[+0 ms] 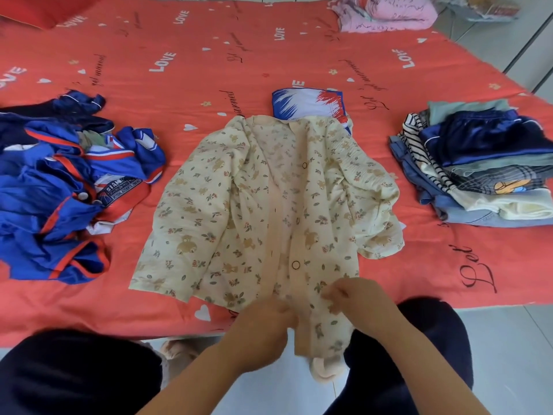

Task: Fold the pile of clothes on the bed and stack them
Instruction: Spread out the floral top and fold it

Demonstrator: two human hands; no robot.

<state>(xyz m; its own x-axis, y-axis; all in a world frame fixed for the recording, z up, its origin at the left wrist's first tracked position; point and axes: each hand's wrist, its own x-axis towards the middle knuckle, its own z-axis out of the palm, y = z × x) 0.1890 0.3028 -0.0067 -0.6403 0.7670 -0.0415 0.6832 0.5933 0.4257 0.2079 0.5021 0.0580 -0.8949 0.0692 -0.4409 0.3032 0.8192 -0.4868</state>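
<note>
Beneath cream top [233,211], half-hidden, perhaps a shirt [302,103]

Domestic bedroom: a bed [239,55] spread with a red quilted cover printed "LOVE", a red pillow [45,10] at its far left corner, a folded pink quilt [386,13] at its far right, household clothing in a loose pile [68,187] and a folded stack [478,169], and pale floor tiles [508,339] alongside.
</note>
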